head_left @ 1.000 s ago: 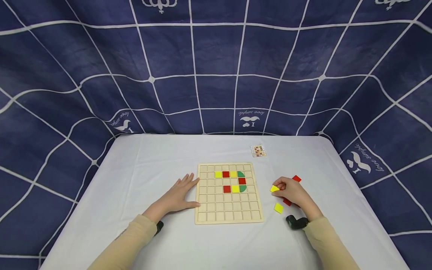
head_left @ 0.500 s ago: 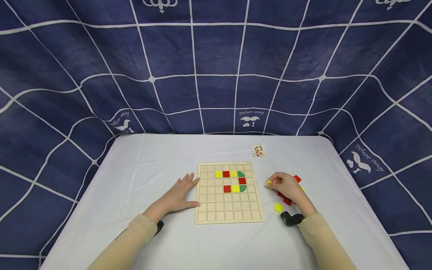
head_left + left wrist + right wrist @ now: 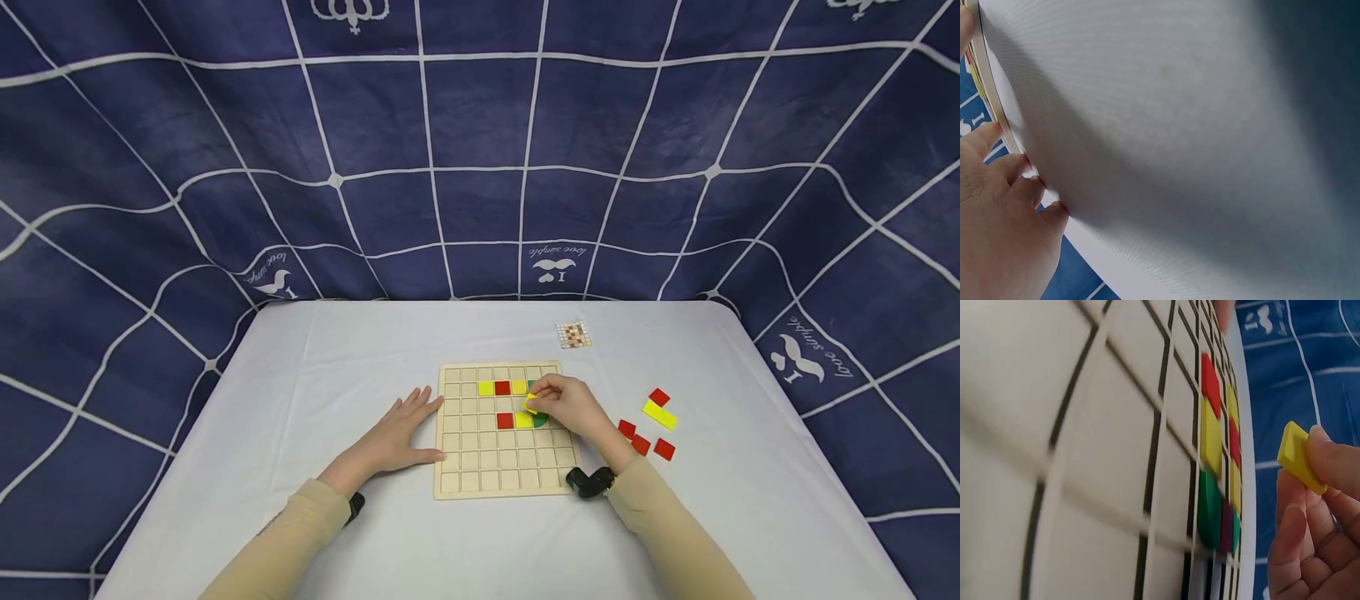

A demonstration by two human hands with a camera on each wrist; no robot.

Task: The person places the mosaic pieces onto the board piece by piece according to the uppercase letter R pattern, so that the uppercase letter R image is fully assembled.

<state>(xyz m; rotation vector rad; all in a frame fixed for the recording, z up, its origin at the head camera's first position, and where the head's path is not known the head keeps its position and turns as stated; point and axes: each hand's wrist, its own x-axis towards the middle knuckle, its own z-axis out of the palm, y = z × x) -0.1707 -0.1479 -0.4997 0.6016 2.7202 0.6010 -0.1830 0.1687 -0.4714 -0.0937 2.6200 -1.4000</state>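
Note:
My right hand [image 3: 573, 408] pinches a yellow square tile [image 3: 1297, 456] between thumb and fingers, above the wooden grid board [image 3: 487, 459]. In the right wrist view the tile is held apart from the board's surface. Set in the board are a yellow tile [image 3: 486, 388], red tiles [image 3: 505, 421] and green rounded pieces [image 3: 1209, 512]; the hand hides part of this group in the head view. My left hand [image 3: 395, 433] lies with fingers spread, touching the board's left edge. In the left wrist view its fingertips [image 3: 1055, 211] rest along that edge.
Loose red tiles [image 3: 663, 449] and yellow tiles [image 3: 660, 414] lie on the white tablecloth [image 3: 360, 533] right of the board. A small patterned card [image 3: 573, 335] lies behind it. A blue curtain [image 3: 480, 117] encloses the table's back and sides.
My right hand has carried the yellow tile left, from beside the loose tiles to over the board. More loose tiles show. One yellow tile by the wrist is out of sight now. The left hand stays put.

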